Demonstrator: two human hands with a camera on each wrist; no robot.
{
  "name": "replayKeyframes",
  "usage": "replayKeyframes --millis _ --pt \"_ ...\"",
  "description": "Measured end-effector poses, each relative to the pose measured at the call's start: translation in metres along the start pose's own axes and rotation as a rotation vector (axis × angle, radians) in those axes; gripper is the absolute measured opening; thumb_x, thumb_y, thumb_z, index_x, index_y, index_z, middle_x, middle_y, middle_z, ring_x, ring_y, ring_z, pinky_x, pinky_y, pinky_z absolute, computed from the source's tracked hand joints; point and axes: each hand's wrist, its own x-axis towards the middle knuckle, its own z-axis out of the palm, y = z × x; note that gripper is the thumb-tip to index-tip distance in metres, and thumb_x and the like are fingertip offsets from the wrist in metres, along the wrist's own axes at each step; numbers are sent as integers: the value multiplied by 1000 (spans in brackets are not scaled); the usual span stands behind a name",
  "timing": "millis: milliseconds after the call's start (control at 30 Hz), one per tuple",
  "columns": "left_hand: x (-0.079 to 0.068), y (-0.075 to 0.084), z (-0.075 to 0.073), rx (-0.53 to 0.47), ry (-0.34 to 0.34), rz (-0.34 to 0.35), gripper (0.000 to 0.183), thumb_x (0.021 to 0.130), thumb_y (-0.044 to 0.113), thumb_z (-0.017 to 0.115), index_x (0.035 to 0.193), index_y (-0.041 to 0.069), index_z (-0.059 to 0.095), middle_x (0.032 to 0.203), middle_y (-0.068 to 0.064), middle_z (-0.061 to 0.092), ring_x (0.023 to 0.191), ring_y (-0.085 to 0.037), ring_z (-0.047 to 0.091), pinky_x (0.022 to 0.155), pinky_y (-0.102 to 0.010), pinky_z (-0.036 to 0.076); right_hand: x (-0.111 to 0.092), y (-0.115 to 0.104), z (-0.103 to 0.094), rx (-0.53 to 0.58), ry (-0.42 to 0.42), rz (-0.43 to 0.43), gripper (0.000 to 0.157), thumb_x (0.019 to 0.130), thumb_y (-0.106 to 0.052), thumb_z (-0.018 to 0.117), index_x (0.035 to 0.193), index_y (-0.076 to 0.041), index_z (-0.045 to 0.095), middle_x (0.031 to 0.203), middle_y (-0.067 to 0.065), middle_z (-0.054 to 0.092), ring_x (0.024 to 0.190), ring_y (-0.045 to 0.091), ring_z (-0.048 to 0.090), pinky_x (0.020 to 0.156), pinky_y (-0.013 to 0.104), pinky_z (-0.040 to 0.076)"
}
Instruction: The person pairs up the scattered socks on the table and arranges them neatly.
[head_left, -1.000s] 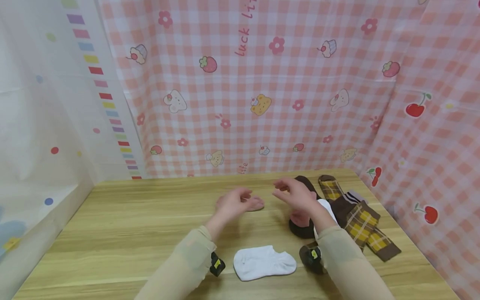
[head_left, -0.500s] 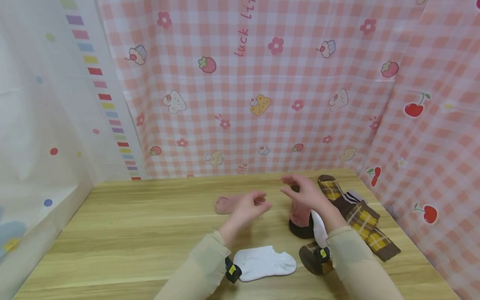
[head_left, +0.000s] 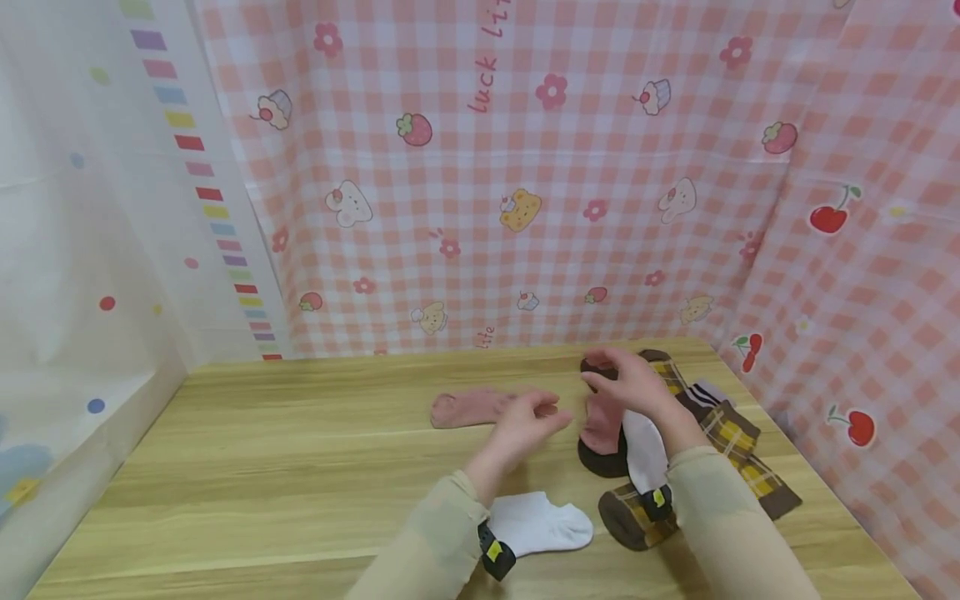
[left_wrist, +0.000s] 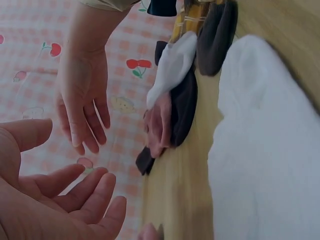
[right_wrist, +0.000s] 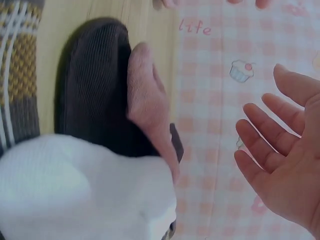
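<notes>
My left hand (head_left: 527, 423), fingers loosely bent and holding nothing, hovers over the middle of the table, overlapping the right end of a pink sock (head_left: 465, 408) in the head view. Below it lies a white ankle sock (head_left: 543, 523), partly covered by my wrist. To the right, my right hand (head_left: 630, 383) hangs over a pile of socks, its fingers relaxed and nothing in them. Under that hand are a second pink sock (head_left: 602, 423), a dark brown sock (head_left: 600, 462) and another white sock (head_left: 643, 450). Both palms show bare in the wrist views.
Brown and yellow plaid socks (head_left: 727, 432) lie at the table's right side, with a striped cuff (head_left: 705, 395) among them. A plaid sock with a brown toe (head_left: 626, 518) sits nearer the front. Patterned cloth (head_left: 450, 167) hangs behind the wooden table (head_left: 262, 467).
Both hands have moved to the right, the left one away from the pink sock, which now shows more. The right hand has shifted a little across the pile. The socks lie as before.
</notes>
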Motion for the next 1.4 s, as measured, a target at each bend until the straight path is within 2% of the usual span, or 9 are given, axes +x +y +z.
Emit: replayKeyframes --millis 133,433,600,700,867,1033,1167,1400 --pt "0 -1 7 -65 -4 -47 46 94 25 69 130 -3 59 115 -14 65 105 -27 62 87 -40 52 0 6 -3 2 -7 7 46 98 -21 63 133 7 54 129 26 58 120 42 53 99 56 43" --pt "5 -6 22 -205 11 -95 45 93 20 69 127 -7 59 112 -15 65 96 -22 60 83 -35 51 2 15 -8 -29 -46 27 43 98 -21 63 130 7 56 128 27 58 120 44 52 99 57 43" --pt "6 -8 31 -288 27 -120 43 91 13 69 124 -12 58 106 -16 65 86 -19 57 80 -41 52 4 21 -9 -41 -79 40 43 98 -20 63 130 7 55 129 28 57 122 45 51 99 58 42" --pt "5 -9 36 -326 26 -151 44 92 14 69 126 -12 56 106 -15 64 88 -22 59 82 -44 54 6 25 -9 -34 -96 64 44 98 -20 62 132 8 54 131 29 55 123 45 50 99 57 43" --pt "6 -10 42 -375 10 -206 48 94 16 67 129 -12 53 109 -16 64 101 -32 65 85 -44 55 7 28 -9 -14 -118 112 45 99 -18 61 134 9 51 134 31 52 120 44 52 88 50 52" --pt "6 -13 47 -388 16 -227 47 93 14 68 127 -14 52 108 -17 65 98 -33 68 83 -42 57 8 30 -9 -11 -139 134 42 99 -15 60 133 9 51 133 33 51 109 40 59 78 42 56" --pt "7 -16 50 -421 2 -241 41 92 11 68 121 -14 53 102 -16 64 94 -33 69 83 -41 57 8 32 -9 -45 -149 144 40 99 -13 59 132 10 52 130 33 53 102 36 62 80 44 56" --pt "5 -15 57 -475 -18 -275 33 91 7 65 115 -14 56 99 -17 66 90 -32 70 81 -38 57 8 34 -9 -125 -141 170 38 99 -12 58 130 10 53 128 33 55 116 46 54 92 55 48"
